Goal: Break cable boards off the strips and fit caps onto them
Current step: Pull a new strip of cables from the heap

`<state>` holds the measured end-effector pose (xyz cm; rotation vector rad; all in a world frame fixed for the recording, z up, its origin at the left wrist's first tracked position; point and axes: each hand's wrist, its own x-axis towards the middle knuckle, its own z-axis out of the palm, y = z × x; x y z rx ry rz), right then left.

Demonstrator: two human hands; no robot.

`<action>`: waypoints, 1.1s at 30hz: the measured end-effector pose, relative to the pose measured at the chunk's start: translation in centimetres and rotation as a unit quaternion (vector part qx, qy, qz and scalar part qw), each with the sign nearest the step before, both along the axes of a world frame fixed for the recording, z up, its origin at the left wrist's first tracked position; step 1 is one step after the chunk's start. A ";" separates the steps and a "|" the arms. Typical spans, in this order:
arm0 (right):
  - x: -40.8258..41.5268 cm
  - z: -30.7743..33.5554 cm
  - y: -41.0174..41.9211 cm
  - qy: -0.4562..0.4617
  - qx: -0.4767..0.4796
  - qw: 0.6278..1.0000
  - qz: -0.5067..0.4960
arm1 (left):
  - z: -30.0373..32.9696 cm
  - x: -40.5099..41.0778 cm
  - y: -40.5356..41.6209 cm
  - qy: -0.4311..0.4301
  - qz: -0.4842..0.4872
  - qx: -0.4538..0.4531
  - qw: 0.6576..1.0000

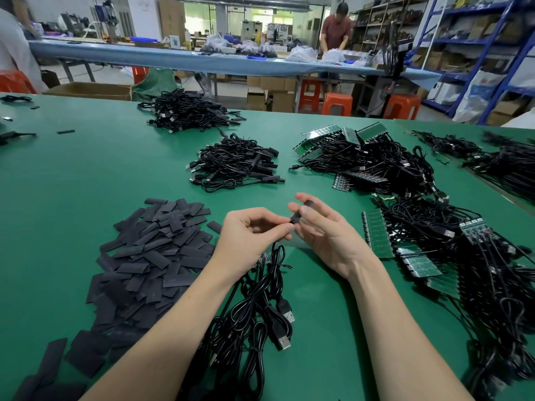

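Mat [86, 175], green, covering the near table; beyond it a long blue bench [173, 57], orange stools [337, 104], cardboard boxes [89, 91], blue shelving [489, 47] at right, one person [335, 30] standing at the bench. No bins on the mat; stock lies in loose heaps. Caps [150, 253]: flat black pieces, heap at left. Capped cables [234, 166]: two piles at centre rear. Strips [377, 237]: green boards with black cables attached, tangled at right. Loose cables [260, 311] between the forearms. Left hand [252, 233]: fingers curled, pinching a cable end. Right hand [327, 230]: thumb and fingers pinching one cap [302, 211], held above the mat, its end touching the left fingertips.
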<state>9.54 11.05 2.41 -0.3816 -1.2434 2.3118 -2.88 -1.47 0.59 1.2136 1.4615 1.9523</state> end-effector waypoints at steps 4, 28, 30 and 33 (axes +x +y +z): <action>0.0 0.1 0.0 0.015 -0.017 1.000 -0.013 | 0.0 -0.1 0.0 -0.010 -0.004 0.008 1.000; -0.2 -0.2 0.1 -0.013 -0.013 0.999 -0.034 | 0.1 0.1 0.0 -0.013 0.004 0.019 1.000; -0.2 -0.2 0.1 -0.018 -0.002 0.999 -0.043 | 0.1 0.1 0.0 -0.012 0.005 0.017 1.000; -0.3 -0.2 0.1 -0.013 -0.012 0.999 -0.032 | 0.2 0.1 0.0 -0.016 0.008 0.018 1.000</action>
